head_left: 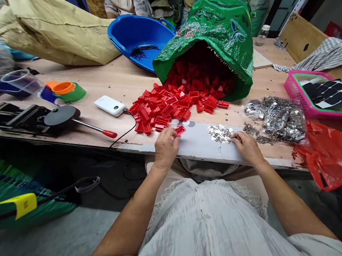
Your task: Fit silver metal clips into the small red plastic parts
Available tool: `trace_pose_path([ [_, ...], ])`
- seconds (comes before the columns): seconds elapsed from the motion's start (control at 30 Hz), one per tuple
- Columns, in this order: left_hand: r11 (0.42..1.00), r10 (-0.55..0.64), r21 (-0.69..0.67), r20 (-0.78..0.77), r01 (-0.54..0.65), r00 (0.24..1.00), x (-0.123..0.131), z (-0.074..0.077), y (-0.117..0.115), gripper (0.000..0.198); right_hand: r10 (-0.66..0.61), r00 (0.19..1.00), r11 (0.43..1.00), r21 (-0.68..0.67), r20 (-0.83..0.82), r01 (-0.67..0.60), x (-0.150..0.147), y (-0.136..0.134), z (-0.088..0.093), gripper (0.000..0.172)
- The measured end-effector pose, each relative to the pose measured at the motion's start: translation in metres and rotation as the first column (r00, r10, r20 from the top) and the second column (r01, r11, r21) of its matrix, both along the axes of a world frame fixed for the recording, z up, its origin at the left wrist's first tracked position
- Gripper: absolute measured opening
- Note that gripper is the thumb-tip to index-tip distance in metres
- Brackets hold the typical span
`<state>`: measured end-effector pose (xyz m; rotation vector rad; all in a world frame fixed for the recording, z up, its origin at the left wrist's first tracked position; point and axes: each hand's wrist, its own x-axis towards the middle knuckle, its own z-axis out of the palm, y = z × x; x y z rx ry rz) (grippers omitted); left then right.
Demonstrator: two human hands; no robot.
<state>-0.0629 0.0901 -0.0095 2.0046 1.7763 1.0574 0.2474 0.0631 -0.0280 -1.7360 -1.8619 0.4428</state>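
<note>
My left hand is closed on a small red plastic part, a shallow tray-like piece, at the front edge of the table. Just behind it spreads a heap of similar red parts, spilling from the mouth of a green woven sack lying on its side. My right hand has thumb and fingers pinched together at the right edge of a pile of small shiny metal pieces. What lies between those fingertips is too small to make out. Both hands are over a grey-white strip.
Right of the pile lie bagged metal pieces, a pink basket and a red plastic bag. To the left are a white power bank with a cable and a lever tool. A blue basin stands behind.
</note>
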Motion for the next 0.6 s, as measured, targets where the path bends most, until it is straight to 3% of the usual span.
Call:
trace_pose_path([
  [0.13,0.984,-0.148,-0.043,0.344,0.173,0.927,0.015,0.009,-0.023,0.004,-0.005,0.991,0.999,0.043,-0.131,0.010,-0.007,-0.003,0.007,0.020],
  [0.27,0.967,-0.176,-0.063,0.539,0.248,0.823,0.036,0.020,-0.039,0.010,-0.012,0.935,1.000,-0.016,-0.355,0.007,-0.022,-0.008,0.019,0.023],
  [0.43,0.950,-0.172,-0.096,0.631,0.296,0.756,0.055,0.027,-0.052,0.033,0.054,0.798,0.985,-0.097,-0.600,-0.140,-0.048,-0.015,0.030,0.023],
  [0.6,0.921,-0.273,-0.079,0.570,0.382,0.775,0.064,0.029,-0.058,0.024,0.063,0.745,0.972,-0.130,-0.664,-0.198,-0.060,-0.020,0.028,0.022],
])
